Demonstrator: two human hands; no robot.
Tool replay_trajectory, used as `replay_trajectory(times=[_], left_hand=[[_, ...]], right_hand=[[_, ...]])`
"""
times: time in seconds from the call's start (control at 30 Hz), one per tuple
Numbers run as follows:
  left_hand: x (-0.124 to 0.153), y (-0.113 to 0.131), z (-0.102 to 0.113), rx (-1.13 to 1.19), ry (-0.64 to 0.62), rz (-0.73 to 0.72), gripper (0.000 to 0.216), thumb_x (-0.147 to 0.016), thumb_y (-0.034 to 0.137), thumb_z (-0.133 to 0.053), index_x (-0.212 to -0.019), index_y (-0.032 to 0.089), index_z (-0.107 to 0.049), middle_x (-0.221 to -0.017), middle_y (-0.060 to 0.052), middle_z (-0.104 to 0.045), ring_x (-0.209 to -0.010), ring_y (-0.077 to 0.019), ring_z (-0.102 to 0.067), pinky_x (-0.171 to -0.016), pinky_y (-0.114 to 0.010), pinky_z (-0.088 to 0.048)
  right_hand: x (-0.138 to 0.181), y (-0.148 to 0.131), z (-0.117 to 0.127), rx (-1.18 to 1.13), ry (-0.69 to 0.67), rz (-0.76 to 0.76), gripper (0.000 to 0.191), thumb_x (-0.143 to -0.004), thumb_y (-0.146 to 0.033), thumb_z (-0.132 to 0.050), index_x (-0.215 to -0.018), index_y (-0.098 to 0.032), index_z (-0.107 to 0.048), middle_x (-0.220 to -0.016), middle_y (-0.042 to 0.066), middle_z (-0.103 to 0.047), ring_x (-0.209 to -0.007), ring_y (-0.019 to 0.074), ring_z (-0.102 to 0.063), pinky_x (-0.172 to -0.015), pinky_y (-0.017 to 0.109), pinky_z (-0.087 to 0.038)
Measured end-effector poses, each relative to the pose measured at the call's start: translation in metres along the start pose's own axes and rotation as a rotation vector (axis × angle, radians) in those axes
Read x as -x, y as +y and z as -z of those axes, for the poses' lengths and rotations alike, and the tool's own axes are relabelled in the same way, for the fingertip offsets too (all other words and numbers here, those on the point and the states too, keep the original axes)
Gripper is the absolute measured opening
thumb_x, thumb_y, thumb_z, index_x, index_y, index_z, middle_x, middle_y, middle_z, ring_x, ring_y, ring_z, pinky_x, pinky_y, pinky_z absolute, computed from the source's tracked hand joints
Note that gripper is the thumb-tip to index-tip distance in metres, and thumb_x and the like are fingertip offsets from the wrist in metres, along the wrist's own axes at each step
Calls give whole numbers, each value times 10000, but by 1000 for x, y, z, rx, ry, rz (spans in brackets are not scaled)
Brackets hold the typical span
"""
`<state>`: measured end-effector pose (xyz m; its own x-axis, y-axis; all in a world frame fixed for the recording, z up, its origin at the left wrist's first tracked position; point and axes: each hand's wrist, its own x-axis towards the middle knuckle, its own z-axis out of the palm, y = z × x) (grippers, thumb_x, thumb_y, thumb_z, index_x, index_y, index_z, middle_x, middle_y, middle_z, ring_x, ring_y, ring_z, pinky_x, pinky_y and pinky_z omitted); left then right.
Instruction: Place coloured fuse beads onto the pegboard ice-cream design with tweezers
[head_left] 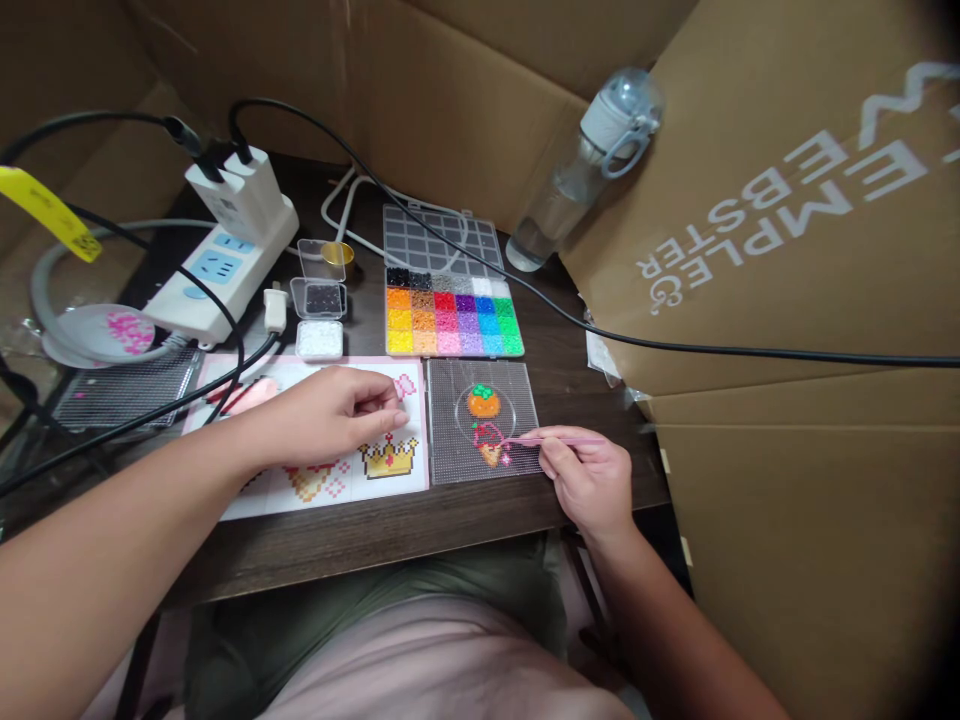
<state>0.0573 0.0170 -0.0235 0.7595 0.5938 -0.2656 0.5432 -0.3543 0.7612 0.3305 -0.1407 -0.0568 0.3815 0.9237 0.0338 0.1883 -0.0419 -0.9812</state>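
Observation:
My right hand [589, 478] pinches pink tweezers [555, 439], whose tip touches a small red and pink bead figure [489, 443] on the clear pegboard [517, 390]. An orange bead fruit with a green top [484, 401] sits above it on the same board. My left hand [337, 412] rests with curled fingers on the pattern sheet [390, 470], just above a yellow crown picture [388, 457]; I cannot see anything in it. A bead box [452, 313] with many coloured compartments lies behind the pegboard.
A white power strip [225, 262] with plugs and black cables sits at the back left. Small bead containers [321, 320] stand next to the bead box. A clear water bottle [581, 170] leans on cardboard boxes [787, 250] at the right. Another pegboard [124, 392] lies at the left.

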Motion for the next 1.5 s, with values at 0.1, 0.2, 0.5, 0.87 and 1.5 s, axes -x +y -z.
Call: replay_trajectory(times=[0.1,0.2,0.5,0.87,1.5], left_hand=[[0,0,0,2,2,-3,286,-854,433,-497,-708,194,-555,-598,37,-506,-543,-96,-427,-530,-246,-323],[0,0,0,11,4,2,284,-851,431,-503,-705,193,-554,-601,36,-511,-546,-97,-433,-529,-247,-322],[1,1,0,12,3,7,278,-847,427,-506,-708,193,-563,-604,35,-516,-551,-98,-437,-533,-245,-323],[0,0,1,7,3,2,280,-834,433,-510,-702,193,-566,-604,32,-529,-547,-100,-444,-531,-247,-325],[4,-2,-1,47,31,-19,254,-859,398,-510,-710,193,-518,-636,43,-487,-610,-114,-441,-566,-237,-309]], right_hand=[[0,0,0,-5,7,-1,145,-855,-272,-665,-841,-193,-785,-753,80,-758,-487,91,-458,-451,250,-345],[0,0,0,-13,7,5,147,-854,-274,-666,-835,-189,-784,-737,79,-753,-480,92,-452,-447,251,-337],[1,6,1,-11,27,29,136,-849,-274,-678,-833,-189,-783,-740,75,-746,-478,98,-470,-449,258,-336],[1,2,1,3,17,19,154,-851,-279,-669,-846,-176,-784,-706,77,-734,-476,96,-460,-444,257,-330],[-52,-30,-10,-221,-23,102,182,-808,-312,-709,-814,-146,-784,-816,161,-756,-468,96,-409,-419,274,-304]])
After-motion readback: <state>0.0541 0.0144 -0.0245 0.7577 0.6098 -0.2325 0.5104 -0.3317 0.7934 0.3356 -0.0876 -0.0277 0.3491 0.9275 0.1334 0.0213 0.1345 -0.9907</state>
